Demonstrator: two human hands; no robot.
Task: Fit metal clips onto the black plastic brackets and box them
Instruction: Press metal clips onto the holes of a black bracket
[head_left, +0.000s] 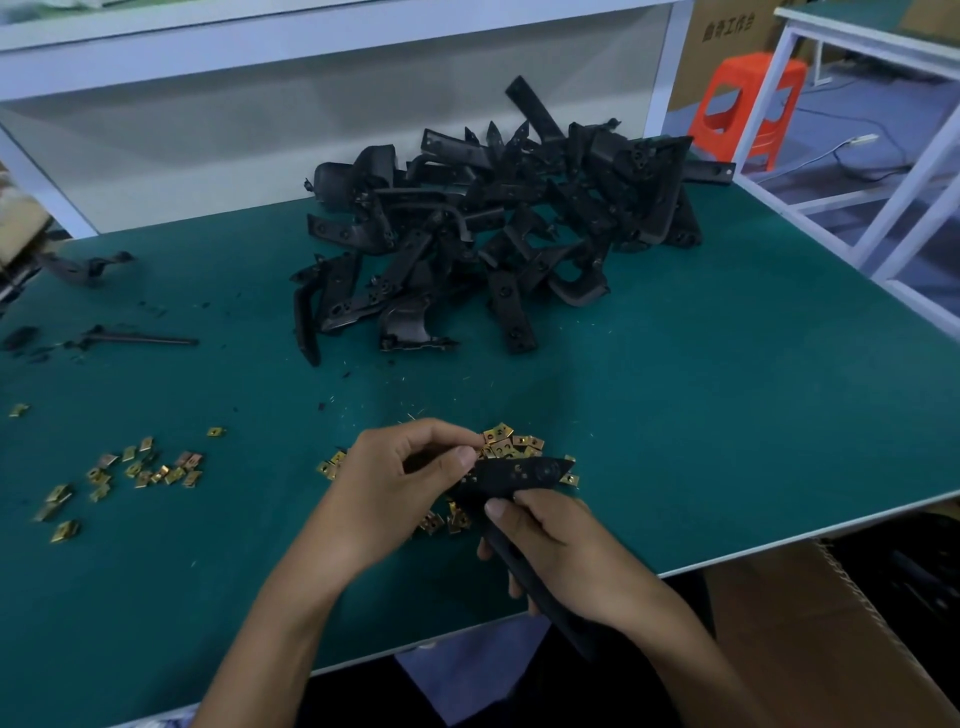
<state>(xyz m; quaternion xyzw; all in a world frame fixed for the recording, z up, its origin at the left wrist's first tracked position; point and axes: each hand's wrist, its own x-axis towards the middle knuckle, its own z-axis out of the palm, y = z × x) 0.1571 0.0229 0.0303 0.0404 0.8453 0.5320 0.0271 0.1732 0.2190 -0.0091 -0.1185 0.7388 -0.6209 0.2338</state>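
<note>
1. Work surface: green-matted workbench (675, 415); an open brown cardboard box (810, 623) stands below its near right edge
2. Task item: the long black plastic bracket (514, 475) is held just above the near part of the bench, over a heap of small gold metal clips (506, 441)
3. Right hand (561, 551): fingers wrapped round the bracket's lower arm, thumb laid on top
4. Left hand (395, 483): thumb and curled forefinger pinch the bracket's left end; whether a clip lies between them cannot be told
5. Surroundings: loose scattered gold clips (145, 470) lie well to the left; a tangled pile of black brackets (493, 218) waits at the back
6. Fault, skewed fit: a clip pushed on at an angle would likely jam or seat halfway. Cause: thumb pressure off line with the bracket edge
7. Fault, dropped clip: a clip slipping from the pinch would probably vanish into the heap or roll off the near edge. Cause: small, smooth part
8. Fault, missed clip: boxing before every seat is filled. Cause: seats hidden under the fingers
</note>
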